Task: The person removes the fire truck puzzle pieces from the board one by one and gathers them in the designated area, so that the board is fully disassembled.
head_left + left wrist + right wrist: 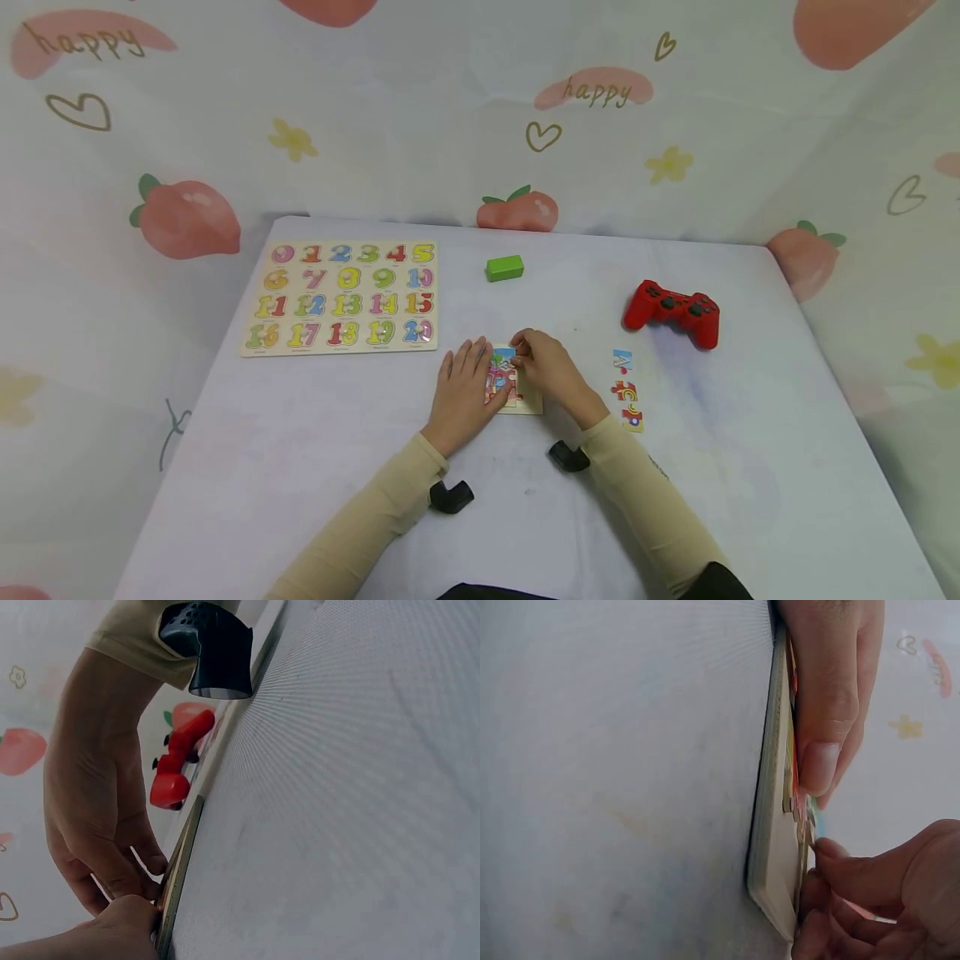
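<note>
A small jigsaw puzzle board (531, 407) lies at the middle of the table, with colourful pieces in its left part and bare wood showing at the right. Fingers stretched out, my left hand (467, 392) rests across the board's left side, its thumb on the pieces. At the upper right of the board, my right hand (553, 367) pinches a puzzle piece between thumb and fingers, mostly hidden by them. In the right wrist view, the right fingertips (826, 849) are at the board's surface. Loose puzzle pieces (625, 390) lie in a column right of the right forearm.
A wooden number board (341, 300) lies at the back left. Behind the puzzle stands a green block (505, 268). A red game controller (671, 314) is at the right, beyond the loose pieces. Black wrist mounts (452, 497) hang by both sleeves.
</note>
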`<state>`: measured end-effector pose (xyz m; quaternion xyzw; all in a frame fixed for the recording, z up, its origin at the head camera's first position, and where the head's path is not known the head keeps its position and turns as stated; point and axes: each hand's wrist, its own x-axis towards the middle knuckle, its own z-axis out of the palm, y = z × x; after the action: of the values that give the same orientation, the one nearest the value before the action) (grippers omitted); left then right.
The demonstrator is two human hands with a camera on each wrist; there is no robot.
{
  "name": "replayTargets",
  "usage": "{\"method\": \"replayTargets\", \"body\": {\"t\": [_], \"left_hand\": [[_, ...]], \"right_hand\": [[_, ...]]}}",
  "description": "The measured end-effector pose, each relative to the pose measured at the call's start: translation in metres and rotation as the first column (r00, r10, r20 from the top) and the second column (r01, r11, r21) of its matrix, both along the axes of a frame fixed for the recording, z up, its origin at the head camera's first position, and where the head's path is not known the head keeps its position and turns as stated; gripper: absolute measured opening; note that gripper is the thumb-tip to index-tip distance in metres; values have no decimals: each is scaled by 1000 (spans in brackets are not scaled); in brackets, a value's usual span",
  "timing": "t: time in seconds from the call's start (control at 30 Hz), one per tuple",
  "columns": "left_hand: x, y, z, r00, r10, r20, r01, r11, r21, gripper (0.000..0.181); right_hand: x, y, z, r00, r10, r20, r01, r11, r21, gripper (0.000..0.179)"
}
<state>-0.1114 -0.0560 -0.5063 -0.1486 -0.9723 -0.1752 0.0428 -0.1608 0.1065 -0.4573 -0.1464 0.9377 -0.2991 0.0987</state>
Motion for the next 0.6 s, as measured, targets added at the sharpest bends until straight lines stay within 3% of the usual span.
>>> {"method": "replayTargets", "body": {"t": [0.3,0.6], "left_hand": [[0,-1,1,1000,10,19,-11,998,58,68],[0,-1,-1,1000,-3,-8,4,997,74,66]], "right_hand": [[-2,5,1,999,41,-23,-42,998,-39,17],[-7,45,20,999,-43,28,45,994,-101,12]]}}
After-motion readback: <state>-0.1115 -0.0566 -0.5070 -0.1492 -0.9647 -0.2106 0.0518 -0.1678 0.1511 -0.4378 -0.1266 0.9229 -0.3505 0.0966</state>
